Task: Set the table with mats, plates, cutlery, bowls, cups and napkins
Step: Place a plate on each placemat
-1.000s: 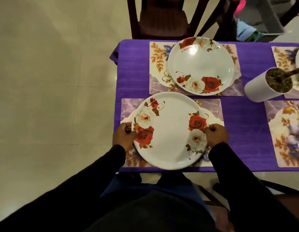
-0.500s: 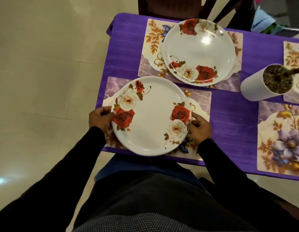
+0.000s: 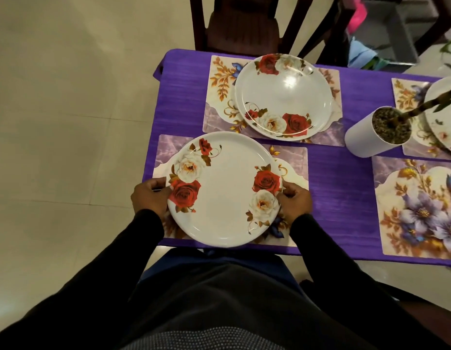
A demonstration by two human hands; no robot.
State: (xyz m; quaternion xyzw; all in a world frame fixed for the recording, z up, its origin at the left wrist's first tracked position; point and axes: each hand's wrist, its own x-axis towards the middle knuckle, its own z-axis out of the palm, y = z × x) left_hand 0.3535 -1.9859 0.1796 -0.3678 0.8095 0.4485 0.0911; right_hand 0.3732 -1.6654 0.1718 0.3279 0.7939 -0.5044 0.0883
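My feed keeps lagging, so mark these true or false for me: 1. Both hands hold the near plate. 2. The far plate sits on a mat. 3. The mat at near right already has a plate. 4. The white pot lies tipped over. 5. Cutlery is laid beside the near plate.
1. True: the left hand and right hand grip the near plate at opposite rims.
2. True: the far plate rests on its mat.
3. False: the near-right mat is bare.
4. False: the white pot stands upright.
5. False: no cutlery shows.
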